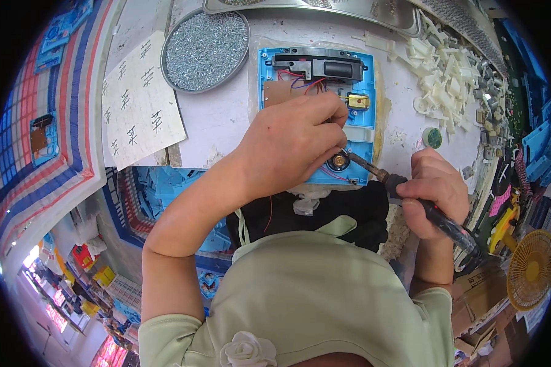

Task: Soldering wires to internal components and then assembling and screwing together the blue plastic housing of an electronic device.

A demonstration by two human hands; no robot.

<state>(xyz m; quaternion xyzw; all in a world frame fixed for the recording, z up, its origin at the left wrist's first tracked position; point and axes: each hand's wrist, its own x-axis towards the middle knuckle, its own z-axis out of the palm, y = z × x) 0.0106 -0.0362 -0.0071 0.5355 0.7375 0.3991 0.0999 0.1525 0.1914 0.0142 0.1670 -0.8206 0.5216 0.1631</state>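
Note:
A blue plastic casing (366, 164) lies open on the worktable, with a black module (337, 69), a brown circuit board (276, 93), coloured wires and a brass-coloured metal part (357, 102) inside. My left hand (300, 137) reaches over the casing with its fingers curled in a pinch. What they hold, if anything, is hidden. By those fingertips sits a small round speaker (338, 160) at the casing's near side. My right hand (438, 186) is closed around a soldering iron (438, 215), whose tip points left and reaches the speaker's edge.
A round tray of small metal screws (206, 50) stands at the far left beside a handwritten sheet (142, 101). White plastic parts (444, 73) are heaped at the far right, near a small green-topped roll (432, 137). A yellow fan (531, 269) stands at lower right.

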